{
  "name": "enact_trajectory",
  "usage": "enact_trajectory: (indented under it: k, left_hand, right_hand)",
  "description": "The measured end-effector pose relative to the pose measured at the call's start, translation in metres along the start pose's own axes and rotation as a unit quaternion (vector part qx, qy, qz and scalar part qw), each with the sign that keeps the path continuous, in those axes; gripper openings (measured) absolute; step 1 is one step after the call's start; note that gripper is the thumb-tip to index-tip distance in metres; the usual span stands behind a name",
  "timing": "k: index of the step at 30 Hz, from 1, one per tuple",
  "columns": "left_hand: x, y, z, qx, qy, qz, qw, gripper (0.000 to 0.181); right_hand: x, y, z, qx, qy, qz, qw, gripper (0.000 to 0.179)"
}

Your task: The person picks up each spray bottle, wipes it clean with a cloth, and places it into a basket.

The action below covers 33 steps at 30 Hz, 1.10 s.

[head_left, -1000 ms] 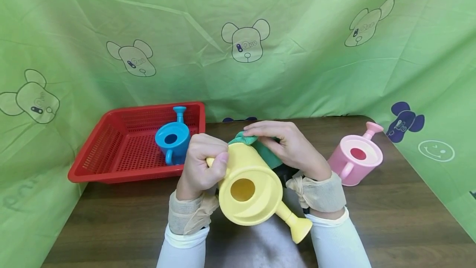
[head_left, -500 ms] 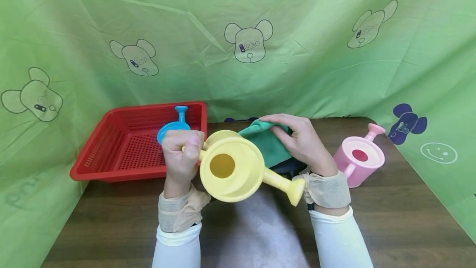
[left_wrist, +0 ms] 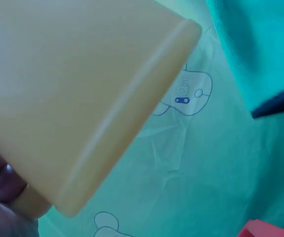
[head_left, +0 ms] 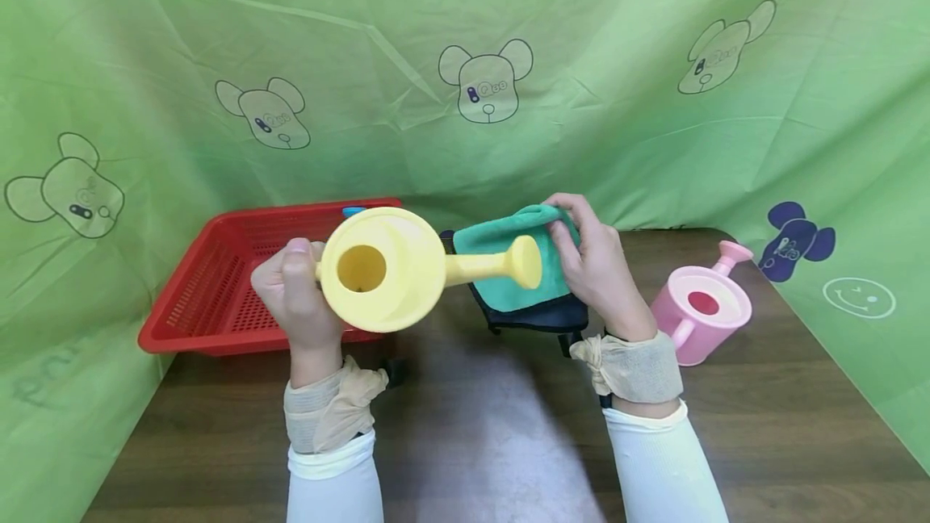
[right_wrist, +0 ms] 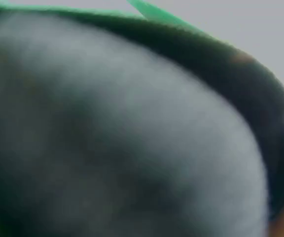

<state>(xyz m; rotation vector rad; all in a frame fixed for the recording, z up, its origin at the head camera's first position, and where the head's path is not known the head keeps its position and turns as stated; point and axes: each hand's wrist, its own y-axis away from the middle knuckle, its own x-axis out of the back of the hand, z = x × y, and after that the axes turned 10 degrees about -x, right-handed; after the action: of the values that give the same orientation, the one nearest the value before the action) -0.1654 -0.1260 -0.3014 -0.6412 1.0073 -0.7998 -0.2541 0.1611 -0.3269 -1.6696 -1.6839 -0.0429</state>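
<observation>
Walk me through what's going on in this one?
A person holds a yellow watering can by its handle in the left-hand grip, raised off the wooden table. The right-hand grip pinches a green cloth; the spout overlaps it in the head view, though I can't tell whether they touch. A pink watering can stands upright at the right, and a red basket sits at the left.

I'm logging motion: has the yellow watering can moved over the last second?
Yes: the yellow watering can has moved left and up in the head view, judged against the pink watering can, and now partly hides the red basket.
</observation>
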Motion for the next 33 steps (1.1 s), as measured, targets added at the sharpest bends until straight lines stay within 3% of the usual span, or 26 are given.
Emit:
enact_trajectory:
  k: [4, 7, 11, 14, 18, 23, 27, 31, 33]
  left_hand:
    - [0.002, -0.004, 0.002, 0.002, -0.014, 0.046, 0.9988, 0.050]
    - [0.003, -0.008, 0.003, 0.006, -0.021, 0.094, 0.9953, 0.046]
    - [0.005, -0.013, 0.005, 0.015, -0.027, 0.152, 0.9879, 0.043]
    - [0.007, -0.016, 0.007, 0.019, -0.027, 0.171, 0.9848, 0.045]
    - [0.009, -0.017, 0.009, 0.017, -0.014, 0.175, 0.9843, 0.045]
    - [0.010, -0.019, 0.010, 0.011, -0.017, 0.175, 0.9844, 0.041]
    - [0.011, -0.020, 0.011, 0.011, -0.025, 0.181, 0.9830, 0.042]
    - [0.014, -0.021, 0.011, 0.013, -0.030, 0.192, 0.9809, 0.041]
    - [0.016, -0.022, 0.011, 0.013, -0.031, 0.195, 0.9802, 0.040]
  right_hand:
    - [-0.002, -0.001, -0.002, -0.089, -0.049, -0.013, 0.9947, 0.029]
    - [-0.006, -0.004, -0.001, -0.156, -0.086, -0.061, 0.9822, 0.038]
    - [-0.016, -0.007, 0.007, -0.198, -0.053, -0.140, 0.9688, 0.048]
    - [-0.025, -0.006, 0.017, -0.186, 0.029, -0.150, 0.9707, 0.043]
    - [-0.037, -0.004, 0.028, -0.155, 0.126, -0.115, 0.9732, 0.032]
    - [-0.051, 0.001, 0.034, -0.137, 0.200, -0.114, 0.9635, 0.033]
    - [-0.061, 0.005, 0.034, -0.101, 0.244, -0.208, 0.9417, 0.035]
    - [-0.065, 0.006, 0.030, -0.055, 0.230, -0.325, 0.9155, 0.024]
    - [-0.066, 0.007, 0.030, -0.049, 0.212, -0.342, 0.9142, 0.024]
